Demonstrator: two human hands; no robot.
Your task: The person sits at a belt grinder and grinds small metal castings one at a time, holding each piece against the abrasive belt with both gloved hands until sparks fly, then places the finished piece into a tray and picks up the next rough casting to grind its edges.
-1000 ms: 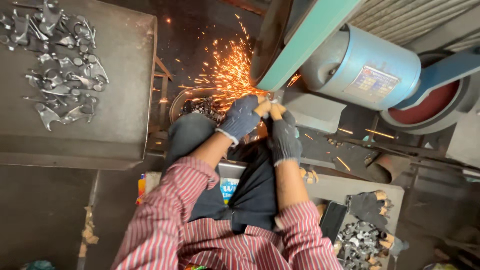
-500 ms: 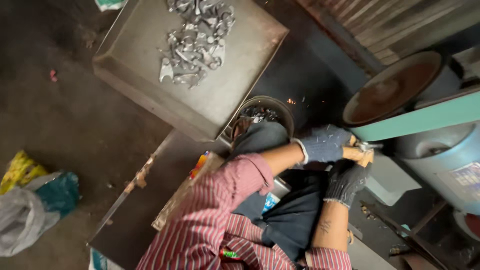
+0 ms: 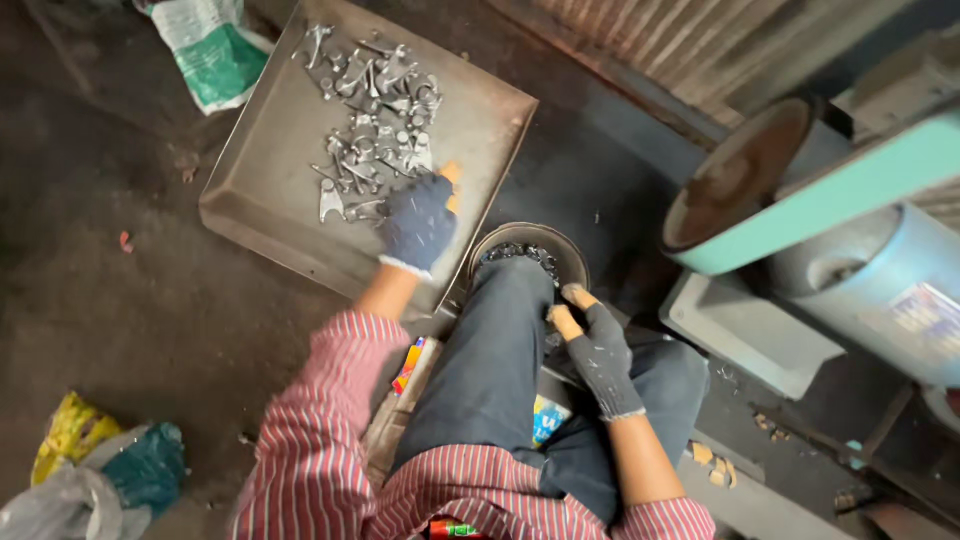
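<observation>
The left hand (image 3: 420,222), in a dark knitted glove with an orange fingertip showing, reaches out over the near right part of a flat metal tray (image 3: 255,190) that lies on the dark floor, and it hovers at the edge of a heap of small metal parts (image 3: 372,110). These parts are bright silvery grey, irregular and forked or hooked in shape, piled loosely and tangled together in the far half of the tray, with a few strays lying singly nearer the hand. The glove is blurred, so I cannot tell whether its fingers are closed on a part or merely spread above them. The right hand (image 3: 600,345), in a matching dark speckled glove with orange tips, rests against the person's knee in dark trousers; its fingers (image 3: 562,320) are curled loosely with two tips stretched forward, and I cannot tell whether it holds anything. Just beyond that knee stands a round dark bowl (image 3: 530,245) holding more small dark pieces, its rim close to the tray's corner. To the right a green grinding belt (image 3: 830,200) runs slantwise past a rusty brown wheel (image 3: 735,170), with a pale blue motor housing (image 3: 880,270) beside it. The sleeves are red and white striped. Crumpled bags lie at the lower left (image 3: 90,470) and upper left (image 3: 215,50).
</observation>
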